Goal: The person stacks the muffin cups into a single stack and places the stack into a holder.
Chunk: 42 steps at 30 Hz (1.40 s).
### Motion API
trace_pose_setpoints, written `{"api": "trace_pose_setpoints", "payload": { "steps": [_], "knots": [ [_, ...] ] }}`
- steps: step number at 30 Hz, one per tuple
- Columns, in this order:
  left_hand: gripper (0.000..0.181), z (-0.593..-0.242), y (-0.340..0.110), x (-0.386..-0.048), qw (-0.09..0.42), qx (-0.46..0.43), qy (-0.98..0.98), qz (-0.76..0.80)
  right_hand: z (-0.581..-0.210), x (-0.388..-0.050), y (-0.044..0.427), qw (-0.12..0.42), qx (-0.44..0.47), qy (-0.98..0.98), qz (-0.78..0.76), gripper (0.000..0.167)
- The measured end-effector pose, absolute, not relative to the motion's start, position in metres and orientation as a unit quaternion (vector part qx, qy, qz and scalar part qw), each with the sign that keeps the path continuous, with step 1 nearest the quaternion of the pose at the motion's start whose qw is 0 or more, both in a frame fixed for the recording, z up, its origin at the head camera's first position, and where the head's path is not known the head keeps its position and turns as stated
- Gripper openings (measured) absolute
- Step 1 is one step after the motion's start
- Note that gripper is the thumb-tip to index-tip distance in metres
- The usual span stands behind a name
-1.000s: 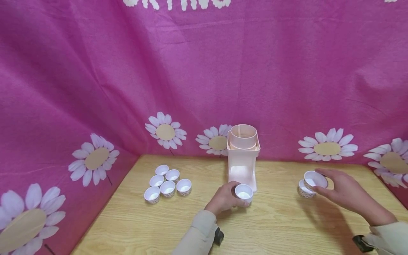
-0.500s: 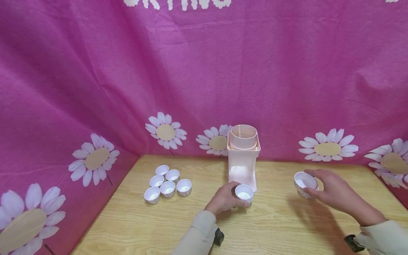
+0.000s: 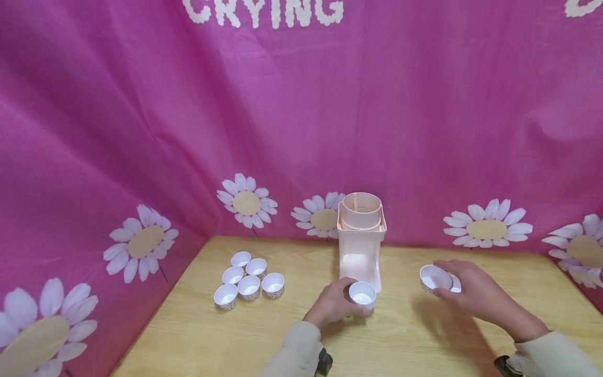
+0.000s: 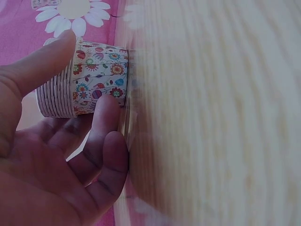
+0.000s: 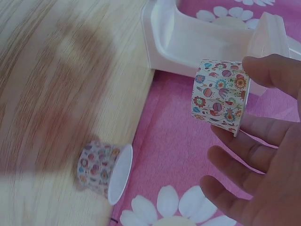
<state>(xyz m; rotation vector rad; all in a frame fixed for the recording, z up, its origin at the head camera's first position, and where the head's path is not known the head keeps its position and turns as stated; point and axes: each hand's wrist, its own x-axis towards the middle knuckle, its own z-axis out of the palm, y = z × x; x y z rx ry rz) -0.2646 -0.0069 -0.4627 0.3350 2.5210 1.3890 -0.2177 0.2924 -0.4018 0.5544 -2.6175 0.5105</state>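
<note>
A nested stack of flower-printed paper baking cups (image 4: 94,80) stands on the table in front of the dispenser, gripped between the thumb and fingers of my left hand (image 3: 332,303). In the head view its white inside (image 3: 362,294) faces up. To the right, my right hand (image 3: 471,290) pinches one paper baking cup (image 5: 221,94) by its rim, above the tabletop. Another such cup (image 5: 106,167) stands on the table; in the head view the right hand mostly hides it, with only a white sliver (image 3: 455,284) showing.
A pale pink plastic dispenser (image 3: 360,243) with a round tube on top stands at the table's back. Left of it, several paper cups (image 3: 248,287) are grouped close together on the wooden table (image 3: 188,335). A pink flowered cloth (image 3: 400,104) hangs behind and along the left side.
My right hand has moved left with its cup, away from the cup standing on the table. The left hand keeps its hold on the stack. The head view has tilted slightly up.
</note>
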Motion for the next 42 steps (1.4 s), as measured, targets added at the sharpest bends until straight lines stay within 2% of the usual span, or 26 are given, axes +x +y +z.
{"api": "trace_pose_setpoints", "payload": {
  "steps": [42],
  "knots": [
    [0.056,-0.465,-0.007,-0.263,0.131,0.129,0.845,0.502,-0.395,-0.218,0.233,0.149,0.219,-0.938,0.225,0.055]
  ]
}}
